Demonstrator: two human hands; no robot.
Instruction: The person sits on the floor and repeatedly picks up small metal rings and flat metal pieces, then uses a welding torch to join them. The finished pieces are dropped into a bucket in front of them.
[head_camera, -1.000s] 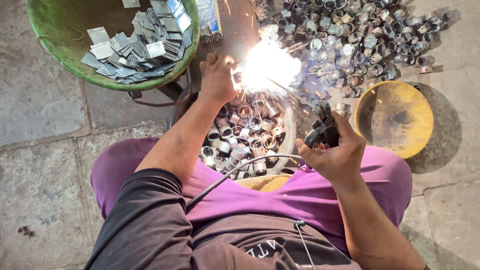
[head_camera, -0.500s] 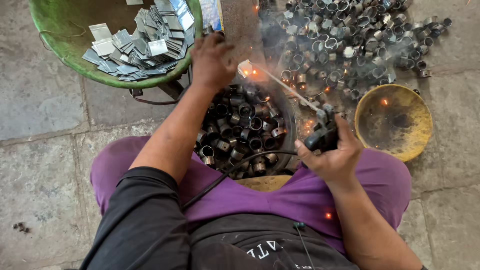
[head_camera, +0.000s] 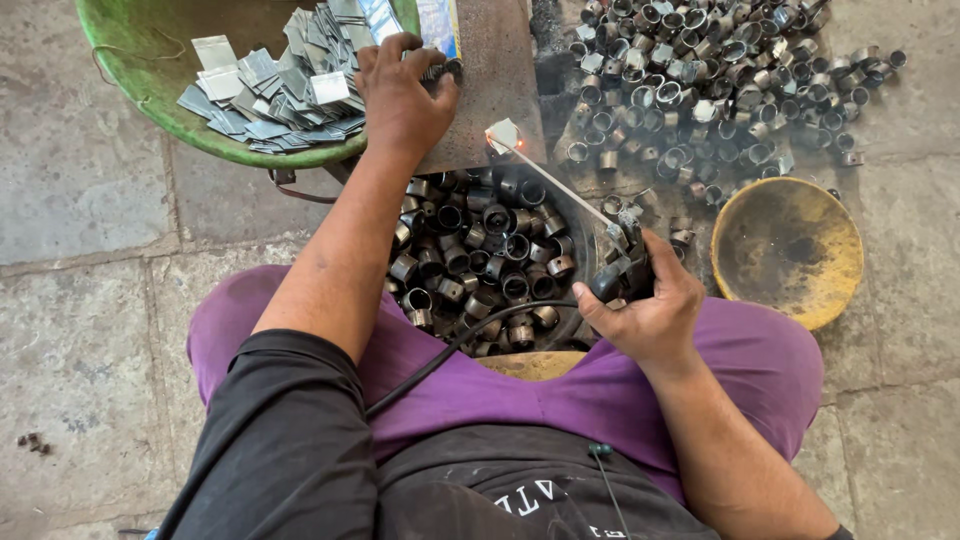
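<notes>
Crowding right hand: ring tub, yellow bowl.

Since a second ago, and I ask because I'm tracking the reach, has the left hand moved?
Yes. The left hand has shifted from over the bowl of rings toward the green basin, now at the metal plate's far edge.

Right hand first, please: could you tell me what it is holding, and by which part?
The right hand grips a welding electrode holder by its dark handle; the thin rod sticks out toward the plate.
</notes>
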